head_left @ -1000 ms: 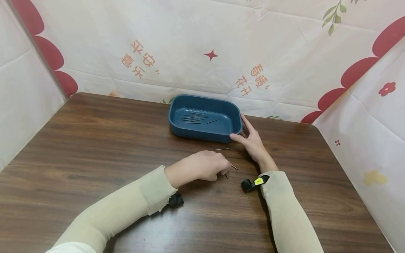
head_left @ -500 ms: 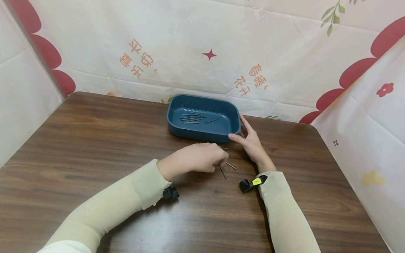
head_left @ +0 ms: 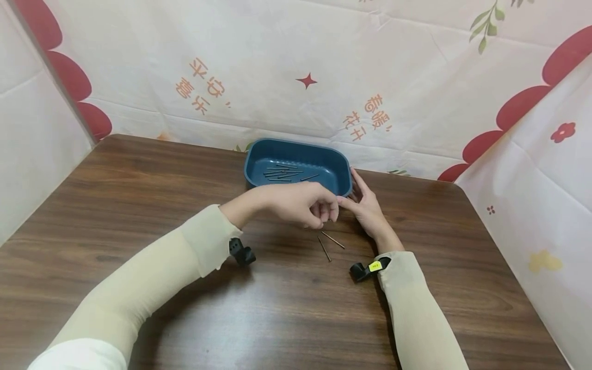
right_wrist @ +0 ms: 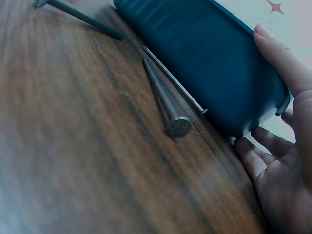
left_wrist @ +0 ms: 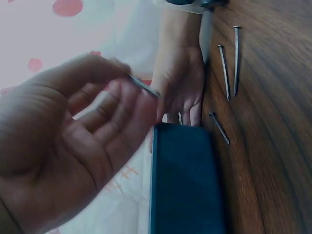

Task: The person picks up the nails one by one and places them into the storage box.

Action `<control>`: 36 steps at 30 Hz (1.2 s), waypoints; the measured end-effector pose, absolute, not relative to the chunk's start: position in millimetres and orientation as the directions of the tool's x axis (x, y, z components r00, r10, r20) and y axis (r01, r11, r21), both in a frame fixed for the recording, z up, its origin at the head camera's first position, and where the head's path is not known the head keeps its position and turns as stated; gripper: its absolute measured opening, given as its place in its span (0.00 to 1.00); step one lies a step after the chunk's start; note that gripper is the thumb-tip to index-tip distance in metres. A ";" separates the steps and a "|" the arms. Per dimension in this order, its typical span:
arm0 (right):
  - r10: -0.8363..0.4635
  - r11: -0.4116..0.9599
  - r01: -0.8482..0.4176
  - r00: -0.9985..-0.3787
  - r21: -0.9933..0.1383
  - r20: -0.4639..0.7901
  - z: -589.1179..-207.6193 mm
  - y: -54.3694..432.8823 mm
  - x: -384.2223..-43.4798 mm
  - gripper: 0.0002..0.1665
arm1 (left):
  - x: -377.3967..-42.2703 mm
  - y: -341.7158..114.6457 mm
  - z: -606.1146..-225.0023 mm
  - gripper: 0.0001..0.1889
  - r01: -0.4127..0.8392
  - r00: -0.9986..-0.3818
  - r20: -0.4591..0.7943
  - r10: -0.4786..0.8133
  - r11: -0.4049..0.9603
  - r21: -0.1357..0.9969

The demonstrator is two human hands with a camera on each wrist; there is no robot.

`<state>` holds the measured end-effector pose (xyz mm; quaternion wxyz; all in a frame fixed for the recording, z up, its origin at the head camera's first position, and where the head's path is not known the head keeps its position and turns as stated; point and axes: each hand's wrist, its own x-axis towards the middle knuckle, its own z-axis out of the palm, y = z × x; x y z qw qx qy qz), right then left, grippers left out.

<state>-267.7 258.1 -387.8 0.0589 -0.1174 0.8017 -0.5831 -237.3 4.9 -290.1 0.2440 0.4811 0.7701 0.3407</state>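
My left hand (head_left: 305,203) is raised over the table in front of the blue plastic tray (head_left: 252,172), hiding part of its near wall. Between its thumb and fingertips it pinches a nail (left_wrist: 144,86), seen in the left wrist view. My right hand (head_left: 370,210) holds the tray's right end, thumb at the rim and fingers against the outer wall. Two steel nails lie side by side on the table; one is this nail (head_left: 325,249). A third nail (right_wrist: 175,80) lies close along the tray's wall in the right wrist view. Several nails (head_left: 279,173) lie inside the tray.
The brown wood-grain table (head_left: 139,205) spreads around the tray. A white printed cloth (head_left: 259,67) hangs behind it and at both sides. Black wrist cameras, including the right one (head_left: 363,271), sit at the cuffs.
My left hand has lifted off the table and moved away from me towards the tray, pinching a nail. Two nails behind it now show more fully. The right hand stays on the tray.
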 end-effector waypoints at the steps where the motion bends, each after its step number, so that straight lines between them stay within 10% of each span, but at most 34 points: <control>1: -0.258 0.288 -0.121 -0.965 -0.950 0.044 -387.9 258.1 -267.6 0.51 | -240.2 4.2 -289.8 0.10 0.533 -0.414 -0.045 0.909 0.282 0.797; 18: -0.259 0.289 -0.115 -0.965 -0.950 0.037 -388.0 258.5 -267.9 0.52 | -284.8 5.2 -280.3 0.14 0.206 -0.590 -0.046 0.806 0.206 0.957; 36: -0.239 0.318 -0.088 -0.971 -0.944 0.009 -387.5 259.1 -266.5 0.52 | -341.4 4.3 -288.1 0.14 0.199 -0.693 -0.094 0.715 0.315 0.928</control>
